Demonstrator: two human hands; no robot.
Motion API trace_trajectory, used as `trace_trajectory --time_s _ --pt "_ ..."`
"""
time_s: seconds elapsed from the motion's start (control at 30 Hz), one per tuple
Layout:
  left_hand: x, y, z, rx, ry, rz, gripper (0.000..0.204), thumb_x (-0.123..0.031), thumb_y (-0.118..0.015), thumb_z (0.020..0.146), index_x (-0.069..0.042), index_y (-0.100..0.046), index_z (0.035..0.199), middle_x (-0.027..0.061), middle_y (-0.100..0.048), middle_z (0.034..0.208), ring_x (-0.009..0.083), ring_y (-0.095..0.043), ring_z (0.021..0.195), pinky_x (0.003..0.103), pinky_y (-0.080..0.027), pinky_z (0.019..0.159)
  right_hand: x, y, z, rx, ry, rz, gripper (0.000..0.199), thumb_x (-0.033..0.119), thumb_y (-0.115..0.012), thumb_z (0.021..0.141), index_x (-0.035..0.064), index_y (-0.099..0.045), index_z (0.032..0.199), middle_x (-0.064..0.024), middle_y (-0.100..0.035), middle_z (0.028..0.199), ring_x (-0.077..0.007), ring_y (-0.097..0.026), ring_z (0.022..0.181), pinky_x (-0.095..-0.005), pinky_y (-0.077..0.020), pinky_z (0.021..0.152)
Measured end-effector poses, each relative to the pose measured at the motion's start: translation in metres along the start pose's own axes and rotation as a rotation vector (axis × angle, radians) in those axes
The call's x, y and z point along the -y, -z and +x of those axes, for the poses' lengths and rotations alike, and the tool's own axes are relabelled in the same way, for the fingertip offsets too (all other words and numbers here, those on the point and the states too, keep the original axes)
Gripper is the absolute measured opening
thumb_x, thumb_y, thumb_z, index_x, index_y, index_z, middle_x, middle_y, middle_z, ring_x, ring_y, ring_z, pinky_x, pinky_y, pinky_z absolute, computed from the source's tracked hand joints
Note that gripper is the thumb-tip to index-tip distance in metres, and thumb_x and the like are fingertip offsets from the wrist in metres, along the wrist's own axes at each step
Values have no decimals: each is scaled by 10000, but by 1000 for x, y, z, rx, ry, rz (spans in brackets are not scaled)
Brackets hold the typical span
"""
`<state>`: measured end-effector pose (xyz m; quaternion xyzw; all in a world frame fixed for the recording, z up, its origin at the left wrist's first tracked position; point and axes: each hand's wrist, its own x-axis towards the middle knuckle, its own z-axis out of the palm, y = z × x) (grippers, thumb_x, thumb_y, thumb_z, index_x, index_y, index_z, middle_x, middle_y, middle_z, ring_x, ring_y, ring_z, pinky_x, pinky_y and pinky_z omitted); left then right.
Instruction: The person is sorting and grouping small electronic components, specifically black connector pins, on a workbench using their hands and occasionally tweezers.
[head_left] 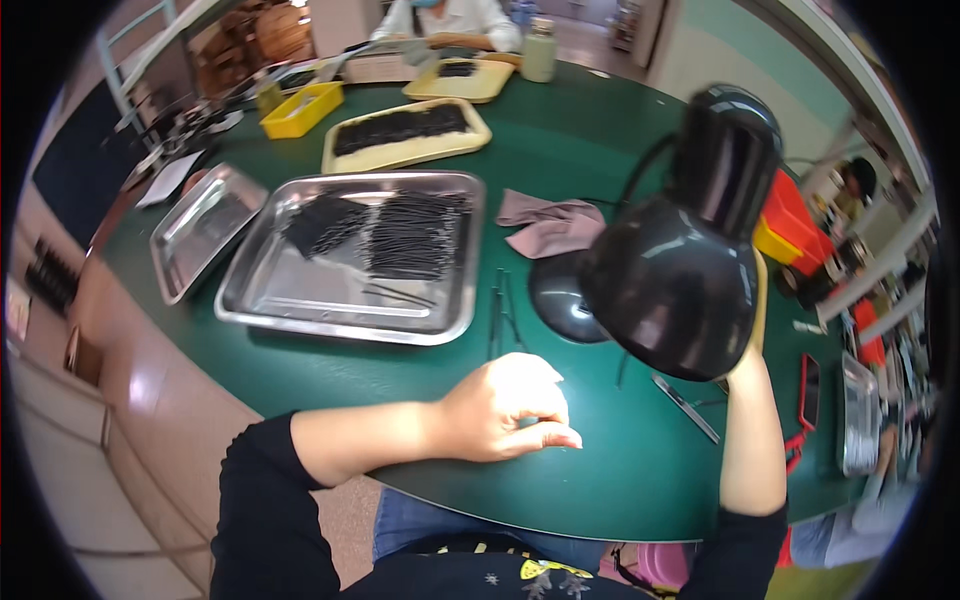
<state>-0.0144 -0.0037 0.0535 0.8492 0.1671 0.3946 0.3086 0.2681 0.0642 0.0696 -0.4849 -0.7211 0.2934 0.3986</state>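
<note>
My left hand (pixel 510 408) rests on the green table (pixel 330 375) near its front edge, fingers curled with thumb and fingertips pinched together; whether something thin lies between them cannot be told. My right hand is raised behind the black desk lamp's shade (pixel 672 283) and is hidden by it; only the forearm (pixel 752 440) shows. The lamp's round base (pixel 560 300) stands just beyond my left hand. A few thin dark rods (pixel 498 310) lie on the table beside the base. A large steel tray (pixel 350 255) holds several thin black sticks.
A smaller steel tray (pixel 200 230) lies left of the large one. Beige trays (pixel 405 135) with dark pieces, a yellow bin (pixel 300 108) and a pale bottle (pixel 538 52) stand farther back, near another person. A grey cloth (pixel 550 225), metal tweezers (pixel 685 407) and a red-cased phone (pixel 808 392) also lie here.
</note>
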Motion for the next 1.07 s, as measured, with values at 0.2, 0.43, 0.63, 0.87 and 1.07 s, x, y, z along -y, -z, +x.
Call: trace_trajectory --time_s 0.2,0.43,0.63,0.87,1.07 --pt "18 77 -17 17 -40 668 162 -176 -645 696 -44 -604 782 65 -603 766 230 -582 732 326 -463 664 47 -58 -64 61 98 203 296 -21 -375 802 -35 -488 1076 -72 -517 726 -122 -502 632 -237 -444 627" --pt "47 133 -36 305 386 930 599 -126 -677 605 -9 -440 1143 155 -417 1148 300 -406 1071 365 -345 910 47 -93 -75 296 331 -90 457 -58 -479 610 26 -515 1058 -68 -566 737 -222 -552 641 -284 -454 605" --pt "96 136 -24 300 359 1042 668 -52 -633 557 40 -386 1171 180 -406 1147 308 -382 1093 363 -329 930 43 -105 -78 336 467 -127 393 -50 -504 606 41 -542 986 -74 -589 740 -242 -576 662 -305 -465 609" --pt "112 133 -7 293 517 1086 414 -49 -654 554 5 -485 928 146 -474 982 297 -442 974 374 -378 827 41 -104 -77 311 549 -119 393 -64 -509 564 54 -569 934 -62 -597 714 -232 -574 622 -294 -464 566" --pt "110 135 -8 236 593 1110 385 -54 -686 556 -29 -462 870 129 -521 893 285 -486 924 384 -373 803 40 -100 -77 404 503 -160 391 -21 -535 594 73 -559 973 -75 -591 765 -223 -588 704 -296 -478 635"
